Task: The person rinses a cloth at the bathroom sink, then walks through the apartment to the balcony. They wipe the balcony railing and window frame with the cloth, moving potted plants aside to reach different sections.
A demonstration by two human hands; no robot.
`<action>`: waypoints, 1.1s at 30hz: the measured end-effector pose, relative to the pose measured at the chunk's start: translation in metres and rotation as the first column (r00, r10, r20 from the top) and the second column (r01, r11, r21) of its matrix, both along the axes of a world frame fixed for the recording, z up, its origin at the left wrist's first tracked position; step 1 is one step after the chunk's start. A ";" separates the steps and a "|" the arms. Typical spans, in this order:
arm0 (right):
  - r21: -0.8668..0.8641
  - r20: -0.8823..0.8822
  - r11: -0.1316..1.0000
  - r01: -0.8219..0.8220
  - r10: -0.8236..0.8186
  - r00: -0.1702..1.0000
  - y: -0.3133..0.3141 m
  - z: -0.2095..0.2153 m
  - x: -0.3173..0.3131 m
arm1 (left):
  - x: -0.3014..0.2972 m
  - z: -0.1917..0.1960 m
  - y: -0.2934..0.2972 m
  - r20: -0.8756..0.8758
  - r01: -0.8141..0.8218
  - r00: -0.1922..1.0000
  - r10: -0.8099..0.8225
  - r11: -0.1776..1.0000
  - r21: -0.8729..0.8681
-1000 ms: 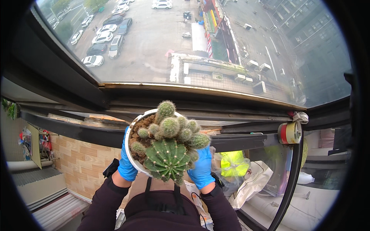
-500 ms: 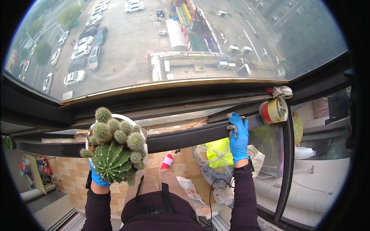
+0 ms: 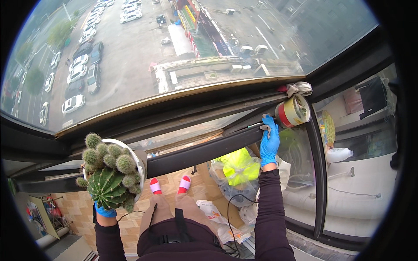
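My left hand (image 3: 104,210), in a blue glove, grips a potted cactus (image 3: 106,187) from its near underside. The pot (image 3: 140,167) is round and white; most of the fingers are hidden beneath it. A large ribbed cactus and several small, round spiny ones fill the pot, which overlaps the dark window rail. My right hand (image 3: 270,141), gloved in blue too, presses a greyish rag (image 3: 264,127) on the dark rail (image 3: 204,150), its fingers closed around it. Just beyond its fingertips sits a round red-and-cream tin planter (image 3: 294,111).
A bundled cloth (image 3: 298,88) lies at the rail's corner. Below stand a clear bag with yellow-green contents (image 3: 239,167), a white plastic bag (image 3: 213,213) and a black cable (image 3: 233,226). A white bottle (image 3: 338,155) is at right. Window glass faces a car park.
My right hand has slid along the rail toward the tin planter. The view has shifted, and both pink slippers now show. The cactus stays in my left hand.
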State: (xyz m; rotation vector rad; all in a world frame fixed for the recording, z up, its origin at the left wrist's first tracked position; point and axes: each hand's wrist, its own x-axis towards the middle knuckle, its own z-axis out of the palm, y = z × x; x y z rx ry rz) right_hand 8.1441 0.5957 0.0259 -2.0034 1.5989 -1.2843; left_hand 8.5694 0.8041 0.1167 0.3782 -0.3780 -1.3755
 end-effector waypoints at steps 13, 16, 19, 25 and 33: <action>0.111 -0.091 0.846 -0.522 0.532 0.842 0.146 0.010 0.211 | 0.004 0.001 0.003 0.045 -0.007 0.999 0.006 1.000 0.021; 0.200 -0.090 0.757 -0.623 0.647 0.757 0.168 0.012 0.247 | 0.009 -0.009 0.012 0.110 -0.066 0.992 0.057 0.994 0.082; 0.164 -0.197 0.763 -0.625 0.646 0.738 0.161 0.008 0.245 | 0.018 -0.018 0.022 0.180 -0.139 0.977 0.114 0.981 0.136; 0.146 -0.260 0.897 -0.418 0.442 0.858 0.097 0.006 0.147 | 0.033 -0.037 0.041 0.284 -0.251 0.940 0.187 0.946 0.208; 0.038 -0.116 0.999 0.017 -0.012 0.993 0.012 0.004 0.014 | 0.043 -0.053 0.058 0.368 -0.317 0.904 0.218 0.918 0.236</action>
